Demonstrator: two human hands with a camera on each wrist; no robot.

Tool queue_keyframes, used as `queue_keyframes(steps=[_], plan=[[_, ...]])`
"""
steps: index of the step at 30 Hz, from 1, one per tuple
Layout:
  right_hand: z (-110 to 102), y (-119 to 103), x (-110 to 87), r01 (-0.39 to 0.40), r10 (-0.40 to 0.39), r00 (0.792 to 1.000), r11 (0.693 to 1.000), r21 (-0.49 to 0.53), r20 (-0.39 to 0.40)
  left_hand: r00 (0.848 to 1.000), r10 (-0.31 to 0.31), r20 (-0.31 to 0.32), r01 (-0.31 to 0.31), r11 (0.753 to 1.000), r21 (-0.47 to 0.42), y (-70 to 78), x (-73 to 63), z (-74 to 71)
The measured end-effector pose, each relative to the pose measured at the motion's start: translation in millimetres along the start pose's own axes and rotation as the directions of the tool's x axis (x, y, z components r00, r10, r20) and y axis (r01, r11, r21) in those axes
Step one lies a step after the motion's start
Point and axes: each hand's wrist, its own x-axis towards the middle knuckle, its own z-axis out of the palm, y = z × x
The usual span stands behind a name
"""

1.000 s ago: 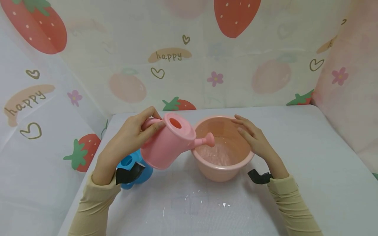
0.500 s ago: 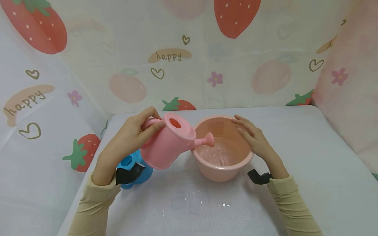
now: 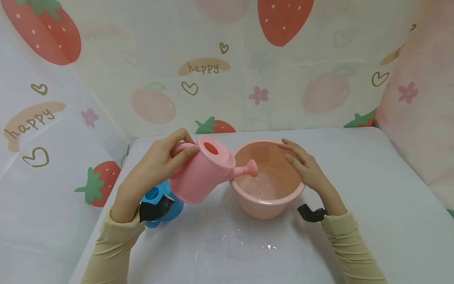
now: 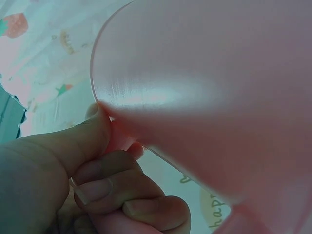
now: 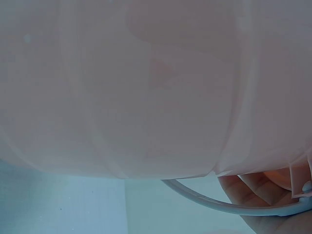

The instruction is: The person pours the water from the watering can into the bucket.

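Note:
My left hand (image 3: 159, 163) grips the handle of a pink watering can (image 3: 203, 173), tilted with its spout over a peach-pink bucket (image 3: 264, 209). Close up in the left wrist view, the thumb (image 4: 83, 139) presses the can's edge while the fingers curl round the handle. Shallow water (image 3: 262, 185) covers the bucket's bottom; whether any leaves the spout cannot be made out. My right hand (image 3: 306, 165) holds the bucket's right rim. From the right wrist, its fingers (image 5: 253, 190) show bent beyond a grey curved bucket handle (image 5: 224, 208).
A blue watering can (image 3: 173, 209) stands on the table, partly hidden behind my left wrist. Drops of water (image 3: 269, 247) lie on the white tabletop (image 3: 227, 264) in front. A cloth wall (image 3: 241, 110) printed with strawberries rises behind the table.
Both hands, the pink watering can and the bucket stay in place. Ripples on the water inside the bucket have faded a little compared with half a second ago.

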Motion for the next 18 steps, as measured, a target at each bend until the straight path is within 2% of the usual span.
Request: queue_keyframes(steps=[18], plan=[[0.7, -0.7, 0.1, 0.006, -0.006, 1.0, 1.0, 0.008, -0.001, 1.0, 0.006, 0.007, -0.006, 1.0, 0.006, 1.5, 0.3, -0.2]])
